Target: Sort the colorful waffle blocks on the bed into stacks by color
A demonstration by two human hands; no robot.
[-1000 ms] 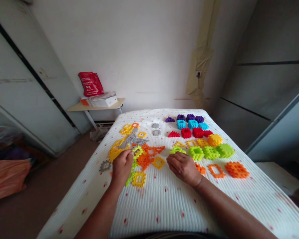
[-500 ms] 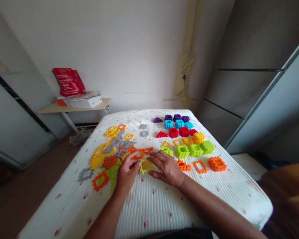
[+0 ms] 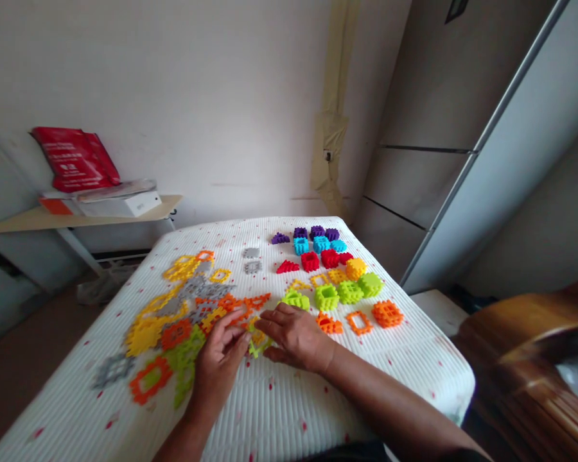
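Whether either grip is closed, I cannot tell; left hand (image 3: 218,351) and right hand (image 3: 296,337) meet at one lime-green piece (image 3: 256,351), well in from the surface's (image 3: 289,404) near edge; since one second ago, the right hand has come across, so both now attend one piece.

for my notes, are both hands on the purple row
No, the left hand and right hand are at a green piece, with the purple row farther off.

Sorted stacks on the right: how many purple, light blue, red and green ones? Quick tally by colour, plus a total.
Purple stacks: 4
Light blue stacks: 3
Red stacks: 4
Green stacks: 4
Total: 15
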